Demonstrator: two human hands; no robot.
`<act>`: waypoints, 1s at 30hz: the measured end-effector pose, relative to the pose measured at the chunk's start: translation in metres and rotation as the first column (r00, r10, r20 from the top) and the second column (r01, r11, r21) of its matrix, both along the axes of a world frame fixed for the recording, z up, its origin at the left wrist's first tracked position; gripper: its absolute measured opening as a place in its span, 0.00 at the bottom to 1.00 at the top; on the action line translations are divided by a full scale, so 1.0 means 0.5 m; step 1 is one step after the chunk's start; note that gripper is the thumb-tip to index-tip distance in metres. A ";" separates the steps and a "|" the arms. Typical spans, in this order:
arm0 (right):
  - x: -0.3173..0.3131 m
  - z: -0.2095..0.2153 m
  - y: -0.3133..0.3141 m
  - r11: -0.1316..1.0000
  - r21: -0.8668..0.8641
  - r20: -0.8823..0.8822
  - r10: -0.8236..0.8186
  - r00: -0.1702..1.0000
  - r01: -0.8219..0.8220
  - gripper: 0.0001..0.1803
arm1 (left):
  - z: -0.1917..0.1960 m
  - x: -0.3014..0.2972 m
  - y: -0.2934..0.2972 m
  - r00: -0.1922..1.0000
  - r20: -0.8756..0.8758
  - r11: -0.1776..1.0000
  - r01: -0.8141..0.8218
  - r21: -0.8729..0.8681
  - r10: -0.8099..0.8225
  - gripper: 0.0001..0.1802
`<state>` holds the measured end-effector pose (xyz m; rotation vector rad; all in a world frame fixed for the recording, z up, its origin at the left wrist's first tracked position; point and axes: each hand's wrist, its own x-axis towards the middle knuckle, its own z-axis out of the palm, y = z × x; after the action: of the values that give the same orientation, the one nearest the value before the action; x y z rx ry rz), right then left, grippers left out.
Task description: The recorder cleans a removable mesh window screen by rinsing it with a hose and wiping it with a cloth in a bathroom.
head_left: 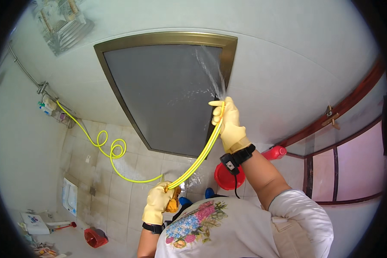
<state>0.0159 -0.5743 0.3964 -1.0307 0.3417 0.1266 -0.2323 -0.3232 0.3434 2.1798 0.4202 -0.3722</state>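
Note:
Yellow rubber gloves cover both of my hands. My right hand [232, 127] is closed around the end of a yellow-green hose [200, 159], at the lower right side of a grey panel [159, 90] in a bronze-coloured frame. Water sprays up from the hose end along the panel's right side. Lower and to the left, my left hand [156, 201] grips the bundled loops of the same hose. An orange-brown cloth [173, 204] shows beside its fingers, partly hidden. From the bundle, the hose curls across the tiles to the wall fixture at left.
A wall tap [42, 87] and a shelf with bottles are at left. On the tiled floor [127, 170], wet in places, stand a red bucket [228, 177] and a red bottle [274, 152]. A squat toilet [69, 196] and red bin [95, 237] lie lower left. A wood-framed door [331, 118] is at right.

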 end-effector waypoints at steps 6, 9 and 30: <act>0.003 0.036 0.033 0.989 0.035 -0.065 -0.141 0.988 0.144 0.33 | 0.009 0.004 0.036 0.995 0.058 0.996 0.076 0.040 -0.079 0.15; 0.001 0.051 0.090 0.999 -0.036 0.051 0.040 0.998 -0.038 0.34 | 0.004 -0.007 0.063 0.994 0.060 0.993 0.090 0.075 -0.095 0.17; -0.013 0.015 0.407 0.855 -0.172 -0.203 0.456 0.867 -0.490 0.33 | -0.092 -0.161 0.221 0.984 0.046 0.984 -0.169 -0.054 0.172 0.19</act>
<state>0.0096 -0.3708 0.4041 -1.3153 0.2377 0.6329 -0.3127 -0.2126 0.2974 2.0821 0.5593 -0.2302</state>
